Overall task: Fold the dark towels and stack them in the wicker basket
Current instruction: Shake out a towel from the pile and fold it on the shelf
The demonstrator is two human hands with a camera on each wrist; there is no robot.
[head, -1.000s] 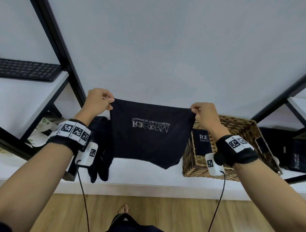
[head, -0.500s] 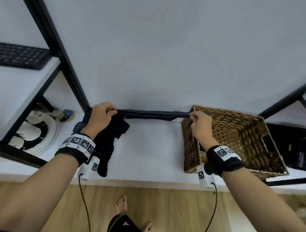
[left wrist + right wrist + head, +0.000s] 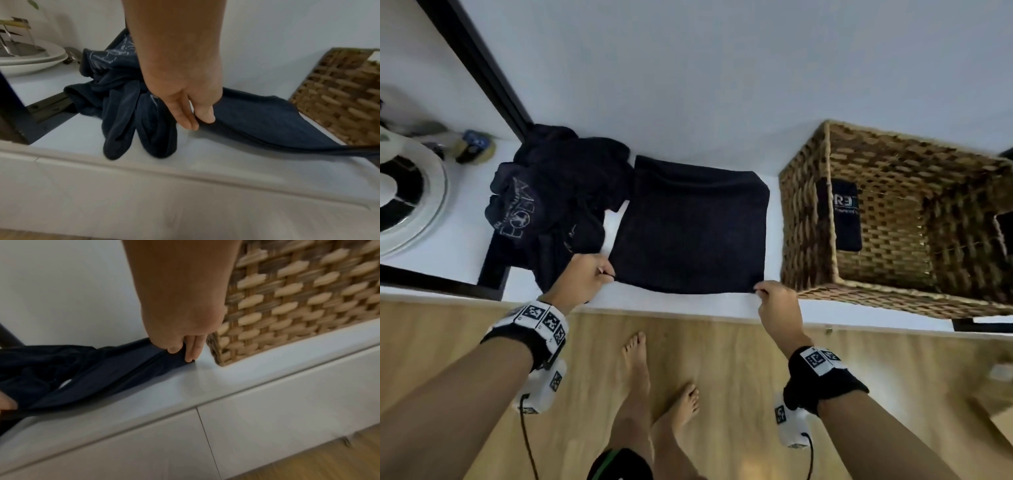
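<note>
A dark towel [image 3: 690, 229] lies spread flat on the white shelf [image 3: 681, 303], between a heap of dark towels and the wicker basket. My left hand [image 3: 585, 277] pinches its near left corner between thumb and fingers [image 3: 186, 120]. My right hand [image 3: 774, 298] pinches its near right corner [image 3: 179, 353], close beside the basket's wall [image 3: 287, 305]. The crumpled heap of dark towels [image 3: 551, 205] with pale lettering sits left of the flat one. The wicker basket [image 3: 808, 212] stands at the right and holds one folded dark towel [image 3: 842, 212] with white lettering.
A black frame post [image 3: 476, 65] rises behind the heap. A white round appliance [image 3: 410, 198] and a small tape roll [image 3: 474, 147] sit at the far left. The shelf's front edge runs just under my hands, with wooden floor [image 3: 722, 377] and bare feet below.
The towel was held up in the air by its top corners, then lowered. It now lies flat on the shelf, and both hands have drawn back to the front edge, still pinching the corners.
</note>
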